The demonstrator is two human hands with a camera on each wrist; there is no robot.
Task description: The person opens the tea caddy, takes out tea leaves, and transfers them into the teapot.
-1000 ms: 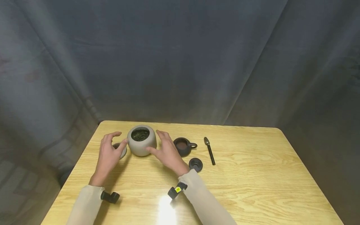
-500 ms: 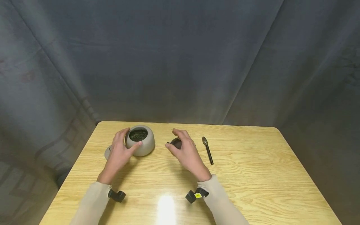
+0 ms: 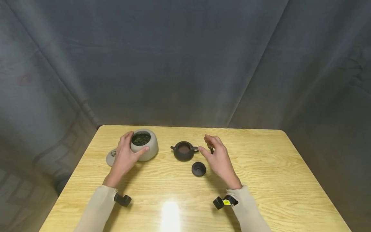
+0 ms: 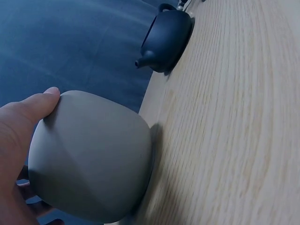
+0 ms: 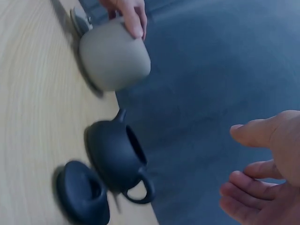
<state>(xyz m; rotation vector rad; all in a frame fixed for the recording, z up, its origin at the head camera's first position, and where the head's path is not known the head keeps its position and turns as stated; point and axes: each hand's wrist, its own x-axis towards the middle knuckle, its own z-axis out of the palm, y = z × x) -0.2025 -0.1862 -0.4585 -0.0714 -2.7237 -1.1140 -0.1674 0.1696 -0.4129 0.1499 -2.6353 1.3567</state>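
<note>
A grey round jar [image 3: 152, 149] with dark green, leafy contents [image 3: 141, 139] stands at the left. My left hand [image 3: 126, 158] grips it near the rim, with the thumb on the near side and fingers round the left; the left wrist view shows the jar [image 4: 93, 154] from the side. To the right, a dark lidless teapot [image 3: 184, 154] sits with its handle toward my right hand [image 3: 218, 159]. That hand hovers with parted fingers and holds nothing, as the right wrist view of the hand [image 5: 267, 173] confirms. Beneath it, the spoon [image 3: 212, 150] is mostly hidden.
The dark teapot lid [image 3: 198, 169] lies in front of the teapot. Beside the jar, partly behind my left hand, is a flat grey lid [image 3: 110, 158] with a dark mark. A dark curtain [image 3: 174, 64] hangs behind the wooden table [image 3: 261, 174].
My left hand has come rightward from beside the jar onto it. The right hand has moved away from the jar, passing over the teapot to the spoon at the right.
</note>
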